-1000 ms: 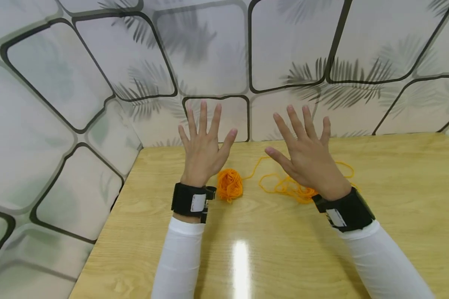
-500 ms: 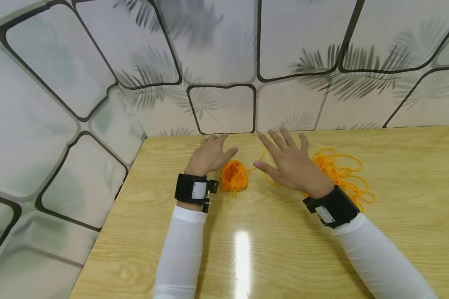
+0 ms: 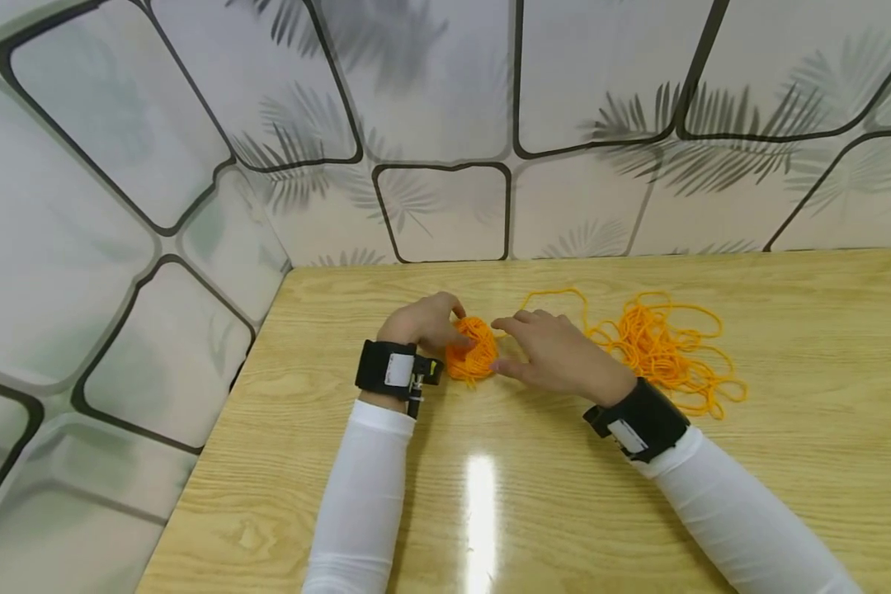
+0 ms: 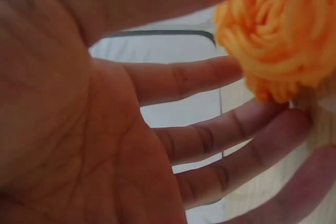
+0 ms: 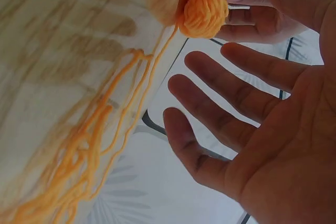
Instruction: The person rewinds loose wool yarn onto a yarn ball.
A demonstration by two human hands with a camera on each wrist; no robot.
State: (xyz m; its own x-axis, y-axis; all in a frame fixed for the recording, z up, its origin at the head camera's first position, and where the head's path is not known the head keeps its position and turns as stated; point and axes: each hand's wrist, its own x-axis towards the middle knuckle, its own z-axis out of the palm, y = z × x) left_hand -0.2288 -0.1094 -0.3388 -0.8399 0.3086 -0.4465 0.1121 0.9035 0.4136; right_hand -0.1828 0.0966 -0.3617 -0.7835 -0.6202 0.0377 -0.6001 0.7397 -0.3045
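Ball (image 3: 480,363) of orange yarn is rested on the table (image 3: 564,511), gripped at its left side between the thumb and curved fingers of the left hand (image 3: 421,322). Just right of the ball, the right hand (image 3: 557,351) is held with fingers spread and slightly bent; whether the ball is touched cannot be told. Farther right of the ball, a tangle (image 3: 657,342) is joined to it by a strand (image 5: 160,56).

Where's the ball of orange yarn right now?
In the head view, the ball of yarn is near the middle, between the left hand and the right hand, left of the loose tangle.
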